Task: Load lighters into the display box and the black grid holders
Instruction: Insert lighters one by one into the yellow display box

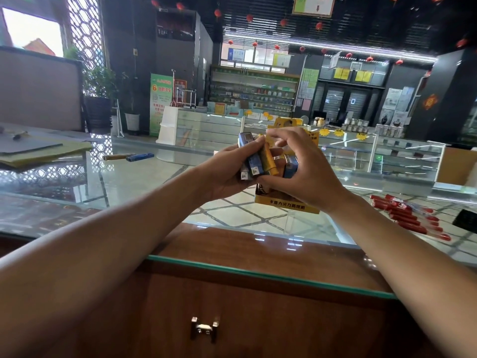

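your left hand (227, 171) is closed round a small bundle of lighters (255, 161) – blue ones and a yellow one, side by side, their metal ends pointing down towards you. you hold them up in the air, just in front of the display box (286, 204) and above its front edge.

your right hand (307, 171) meets the bundle from the other side: its fingers are curled over the upper ends of the lighters, fingertips on the yellow one, and the thumb reaches in under the lower ends. so both hands grip the same bundle. another blue lighter shows beneath your right palm, but you cannot tell whether it sits in the box or in the hand.

the display box is yellow with dark lettering along its front, and it stands upright on the glass counter (154, 182), mostly hidden behind your hands.

to the right, well apart from the box, a heap of red lighters (410, 215) lies on the glass – and just beyond it, at the picture's edge, a corner of a black grid holder (466, 219). far to the left a brown lighter (117, 157) and a blue lighter (139, 157) lie end to end on the counter, near a stack of folders (44, 151).
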`<state>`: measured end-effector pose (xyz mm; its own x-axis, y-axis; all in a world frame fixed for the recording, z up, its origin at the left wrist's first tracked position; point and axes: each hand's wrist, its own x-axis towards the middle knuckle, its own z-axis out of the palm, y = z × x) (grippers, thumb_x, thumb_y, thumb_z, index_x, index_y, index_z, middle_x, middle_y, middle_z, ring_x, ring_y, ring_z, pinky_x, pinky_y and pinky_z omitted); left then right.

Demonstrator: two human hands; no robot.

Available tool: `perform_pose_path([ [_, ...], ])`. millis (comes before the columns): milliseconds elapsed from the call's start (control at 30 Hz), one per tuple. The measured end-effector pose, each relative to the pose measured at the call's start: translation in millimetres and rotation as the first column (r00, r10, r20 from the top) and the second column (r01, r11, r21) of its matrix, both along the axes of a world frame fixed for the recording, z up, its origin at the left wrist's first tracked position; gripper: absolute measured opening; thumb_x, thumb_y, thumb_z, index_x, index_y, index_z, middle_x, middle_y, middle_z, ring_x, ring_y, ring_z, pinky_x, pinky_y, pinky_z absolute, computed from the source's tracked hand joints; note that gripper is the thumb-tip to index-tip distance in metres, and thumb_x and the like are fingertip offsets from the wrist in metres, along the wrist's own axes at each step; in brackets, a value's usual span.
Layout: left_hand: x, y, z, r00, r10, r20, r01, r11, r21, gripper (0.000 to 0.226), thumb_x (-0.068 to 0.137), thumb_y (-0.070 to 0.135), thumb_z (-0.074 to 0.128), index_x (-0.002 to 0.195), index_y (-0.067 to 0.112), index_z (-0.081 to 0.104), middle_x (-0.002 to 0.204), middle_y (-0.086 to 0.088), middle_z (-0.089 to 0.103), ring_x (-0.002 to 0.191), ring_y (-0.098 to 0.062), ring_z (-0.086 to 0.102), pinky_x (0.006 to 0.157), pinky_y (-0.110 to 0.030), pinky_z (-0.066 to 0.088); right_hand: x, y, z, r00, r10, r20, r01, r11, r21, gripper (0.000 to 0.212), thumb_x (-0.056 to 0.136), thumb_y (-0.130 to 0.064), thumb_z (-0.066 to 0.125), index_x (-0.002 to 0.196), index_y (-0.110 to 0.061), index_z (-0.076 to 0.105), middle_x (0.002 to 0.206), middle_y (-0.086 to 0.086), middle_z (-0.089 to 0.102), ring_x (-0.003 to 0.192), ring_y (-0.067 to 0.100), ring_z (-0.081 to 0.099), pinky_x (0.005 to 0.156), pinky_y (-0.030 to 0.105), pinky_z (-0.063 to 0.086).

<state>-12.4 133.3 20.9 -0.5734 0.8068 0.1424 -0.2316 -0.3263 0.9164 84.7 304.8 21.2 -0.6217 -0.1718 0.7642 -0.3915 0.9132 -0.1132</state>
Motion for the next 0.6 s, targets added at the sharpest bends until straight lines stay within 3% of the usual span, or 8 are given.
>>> perform_pose_path([
  [67,0.5,-0.2,1.7,0.999,0.037,0.016,-0.037,0.999,0.010,0.048,0.101,0.033,0.061,0.135,0.000,0.058,0.128,-0.023,0.067,0.110,-0.034,0.070,0.083,-0.039,0.062,-0.9,0.8,0.1,1.000,-0.011,-0.017,0.011,1.000,-0.012,0.078,0.077,-0.056,0.082,0.140,-0.022,0.053,0.132,-0.005,0.052,0.113,0.010,0.056,0.094,0.035,0.049],
  [167,-1.1,-1.3,3.5,0.997,0.073,0.031,-0.074,0.997,0.037,0.029,0.101,0.030,0.061,0.112,0.004,0.063,0.101,-0.018,0.072,0.086,-0.028,0.073,0.072,-0.036,0.063,-2.1,2.2,-0.2,0.999,-0.015,-0.049,0.015,1.000,-0.013,0.071,0.080,-0.055,0.080,0.136,-0.020,0.055,0.122,-0.006,0.057,0.103,0.010,0.059,0.089,0.032,0.050],
  [300,-1.6,-3.8,4.8,0.996,0.085,0.014,-0.086,0.994,0.069,0.021,0.101,0.028,0.061,0.102,0.007,0.063,0.090,-0.014,0.072,0.081,-0.025,0.074,0.071,-0.037,0.065,-1.8,3.0,-0.3,0.999,-0.029,-0.040,0.026,0.997,-0.069,0.063,0.083,-0.053,0.077,0.133,-0.022,0.056,0.094,-0.018,0.062,0.087,0.002,0.064,0.081,0.027,0.054],
  [367,-2.6,-3.5,4.2,0.995,0.103,0.006,-0.103,0.992,0.074,0.020,0.101,0.027,0.061,0.098,0.008,0.064,0.085,-0.010,0.072,0.076,-0.019,0.072,0.066,-0.033,0.064,-2.9,4.7,-1.7,0.999,-0.029,-0.031,0.026,0.995,-0.093,0.055,0.086,-0.048,0.078,0.131,-0.025,0.056,0.085,-0.017,0.065,0.082,0.004,0.067,0.080,0.033,0.058],
  [433,-3.9,-2.8,3.3,0.992,0.124,-0.006,-0.123,0.990,0.069,0.021,0.099,0.028,0.064,0.096,0.008,0.064,0.082,-0.006,0.068,0.071,-0.014,0.066,0.058,-0.026,0.057,-3.7,7.4,-2.6,1.000,-0.022,-0.018,0.019,0.991,-0.129,0.047,0.088,-0.042,0.078,0.127,-0.026,0.058,0.083,-0.013,0.068,0.079,0.006,0.068,0.079,0.037,0.060],
  [600,-7.7,-1.7,2.1,0.993,0.117,-0.034,-0.114,0.991,0.069,0.022,0.099,0.033,0.064,0.096,0.011,0.066,0.083,-0.004,0.065,0.069,-0.012,0.056,0.054,-0.020,0.046,-3.8,12.3,-1.7,0.996,-0.083,0.029,0.086,0.978,-0.189,0.027,0.092,-0.044,0.073,0.111,-0.027,0.066,0.077,-0.011,0.071,0.068,0.006,0.068,0.064,0.030,0.057],
])
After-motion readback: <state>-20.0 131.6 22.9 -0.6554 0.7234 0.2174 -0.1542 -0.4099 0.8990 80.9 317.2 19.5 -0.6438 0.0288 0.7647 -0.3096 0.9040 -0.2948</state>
